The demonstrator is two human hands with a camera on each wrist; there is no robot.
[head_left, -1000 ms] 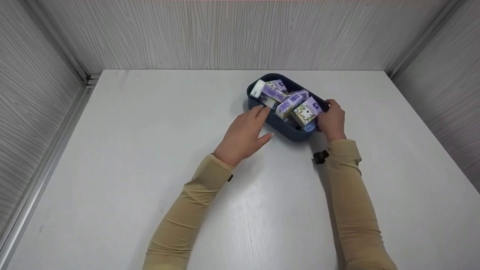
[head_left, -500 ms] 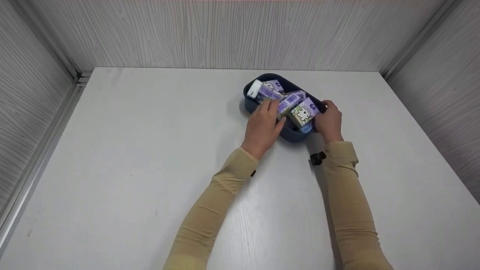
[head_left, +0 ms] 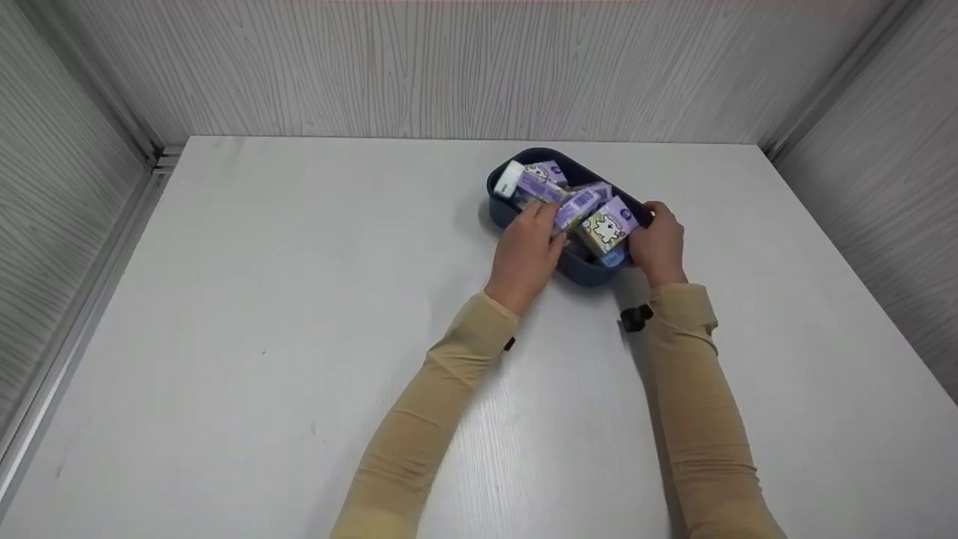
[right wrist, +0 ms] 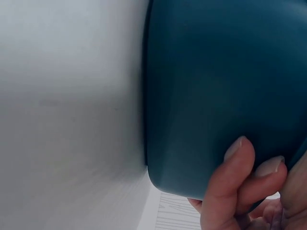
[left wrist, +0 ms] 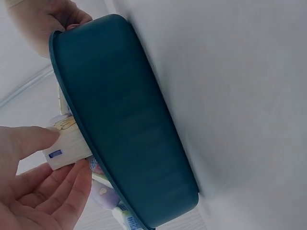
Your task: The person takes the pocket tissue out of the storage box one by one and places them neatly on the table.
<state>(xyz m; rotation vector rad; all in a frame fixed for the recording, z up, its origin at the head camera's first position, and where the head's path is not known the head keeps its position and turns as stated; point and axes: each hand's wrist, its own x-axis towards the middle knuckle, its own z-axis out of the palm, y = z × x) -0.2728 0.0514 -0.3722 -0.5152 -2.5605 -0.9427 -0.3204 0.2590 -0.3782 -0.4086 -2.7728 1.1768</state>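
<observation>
A dark blue oval-cornered bin (head_left: 587, 274) stands on the table toward the back right, filled with several small purple-and-white cartons. My left hand (head_left: 524, 254) reaches over its near side and pinches one small carton (left wrist: 72, 146) between thumb and fingers, at the rim in the left wrist view. My right hand (head_left: 658, 243) grips the bin's right end, with its fingers (right wrist: 230, 177) curled against the outer wall. Beside the pinched one, a carton with a white cartoon animal (head_left: 608, 226) leans in the bin. A white-capped item (head_left: 510, 180) lies at the bin's far left end.
The white table (head_left: 299, 299) spreads out around the bin. A wood-grain back panel (head_left: 449, 67) rises behind it, and side panels close in at left and right. A small black device (head_left: 636, 318) sits at the right cuff.
The left hand has moved right and over the bin's rim, from open fingers beside it to pinching a carton. The right hand keeps its grip on the bin.
</observation>
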